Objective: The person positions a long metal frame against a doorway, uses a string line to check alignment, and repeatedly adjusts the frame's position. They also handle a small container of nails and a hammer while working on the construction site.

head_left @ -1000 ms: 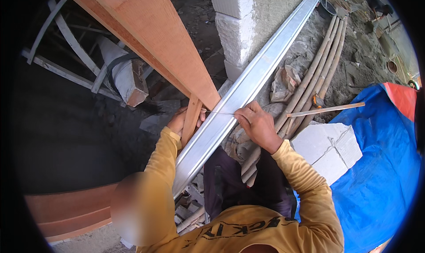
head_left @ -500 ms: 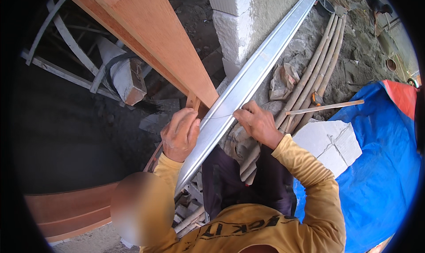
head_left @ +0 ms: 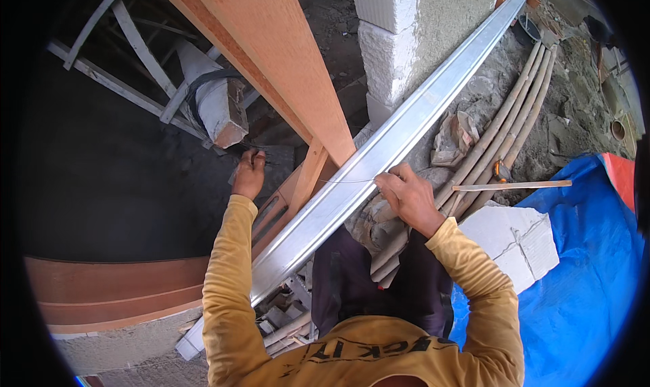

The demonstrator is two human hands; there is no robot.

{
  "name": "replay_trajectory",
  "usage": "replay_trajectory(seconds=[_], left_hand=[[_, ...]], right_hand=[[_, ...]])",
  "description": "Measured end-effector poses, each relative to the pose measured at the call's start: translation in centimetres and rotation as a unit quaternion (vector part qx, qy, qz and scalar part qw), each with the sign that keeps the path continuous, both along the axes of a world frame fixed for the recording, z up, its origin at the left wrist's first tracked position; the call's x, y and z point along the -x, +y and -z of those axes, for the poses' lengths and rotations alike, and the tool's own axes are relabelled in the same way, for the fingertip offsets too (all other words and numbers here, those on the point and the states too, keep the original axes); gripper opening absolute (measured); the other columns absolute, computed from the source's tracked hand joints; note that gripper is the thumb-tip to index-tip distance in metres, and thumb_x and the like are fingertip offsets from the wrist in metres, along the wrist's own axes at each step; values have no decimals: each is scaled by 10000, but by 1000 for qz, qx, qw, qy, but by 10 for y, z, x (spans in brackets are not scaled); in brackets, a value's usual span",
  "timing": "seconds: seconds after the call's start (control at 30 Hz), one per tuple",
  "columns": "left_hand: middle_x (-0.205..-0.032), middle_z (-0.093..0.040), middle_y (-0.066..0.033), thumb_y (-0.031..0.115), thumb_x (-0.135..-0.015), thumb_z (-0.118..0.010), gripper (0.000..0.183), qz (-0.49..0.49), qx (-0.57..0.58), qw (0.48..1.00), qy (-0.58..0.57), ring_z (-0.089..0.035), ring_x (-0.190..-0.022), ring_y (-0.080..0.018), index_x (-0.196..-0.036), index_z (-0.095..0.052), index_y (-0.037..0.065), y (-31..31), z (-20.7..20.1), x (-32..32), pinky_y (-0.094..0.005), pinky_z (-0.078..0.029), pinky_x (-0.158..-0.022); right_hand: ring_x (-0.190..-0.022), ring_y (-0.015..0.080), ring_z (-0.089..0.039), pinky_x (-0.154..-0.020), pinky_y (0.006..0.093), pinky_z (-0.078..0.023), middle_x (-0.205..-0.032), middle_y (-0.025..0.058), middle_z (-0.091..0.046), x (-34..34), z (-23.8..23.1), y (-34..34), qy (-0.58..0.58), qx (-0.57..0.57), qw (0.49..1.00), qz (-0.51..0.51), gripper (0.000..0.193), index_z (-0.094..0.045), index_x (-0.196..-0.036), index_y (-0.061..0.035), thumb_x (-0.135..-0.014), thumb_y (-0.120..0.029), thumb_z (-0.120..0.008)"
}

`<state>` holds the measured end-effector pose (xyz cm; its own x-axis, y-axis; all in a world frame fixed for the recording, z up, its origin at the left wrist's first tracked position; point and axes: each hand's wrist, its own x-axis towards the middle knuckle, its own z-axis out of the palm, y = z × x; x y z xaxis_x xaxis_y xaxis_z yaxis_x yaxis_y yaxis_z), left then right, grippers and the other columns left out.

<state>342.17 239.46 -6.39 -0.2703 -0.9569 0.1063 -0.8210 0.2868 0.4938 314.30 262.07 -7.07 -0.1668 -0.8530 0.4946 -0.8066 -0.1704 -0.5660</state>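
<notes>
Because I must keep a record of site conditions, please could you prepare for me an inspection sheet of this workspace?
Surface: grey, uneven ground.
Job's things: thin wire across the silvery metal profile, beside the wooden frame.
Clutter: rubble, long poles, a wood strip lying across them, and a cracked pale slab.
Hands: right hand pinches the wire; left hand is near the white post, and whether it holds anything is unclear.
Cables: dark strands wrap the white post; whether cable or wire, cannot tell.
Surroundings: white block pillar ahead, blue tarp at right.
</notes>
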Motion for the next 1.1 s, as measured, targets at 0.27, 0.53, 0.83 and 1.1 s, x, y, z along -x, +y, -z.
replay_trajectory(seconds=[0.27, 0.53, 0.83, 1.1], left_hand=[[-1152, -539, -234, 374, -896, -475, 513, -26, -277, 956, -87, -533, -1024, -357, -1201, -480, -39, -58, 77, 26, -401, -410, -897], [-770, -603, -104, 196, -912, -446, 238, -84, -237, 907, 338, -533, -504, -160, -1058, -526, 26, -48, 31, 76, -278, -408, -436], [-548, -483, -14, 159, -898, -444, 100, -177, -382, 714, 559, -350, -376, -100, -923, -501, 81, -25, 13, 85, -252, -285, -378], [-587, -528, -6, 159, -891, -497, 99, -209, -339, 722, 566, -454, -460, -115, -918, -549, 79, 29, -3, 93, -258, -402, -459]], right_hand=[[-605, 273, -585, -519, 384, -471, -786, 71, -530, 3, -4, -1, 2, 7, 1000, -3, 121, -639, -916, -125, -801, -160, -639], [-603, 257, -590, -514, 362, -472, -775, 65, -528, 3, -2, 0, -24, -4, 1000, 6, 127, -644, -923, -120, -805, -168, -647], [-618, 260, -592, -520, 364, -478, -780, 65, -522, 1, -2, 0, -21, 8, 1000, 13, 128, -632, -918, -125, -802, -174, -654], [-608, 277, -596, -514, 372, -480, -781, 69, -529, 3, 0, 1, -32, 4, 999, 14, 126, -631, -914, -128, -799, -173, -657]])
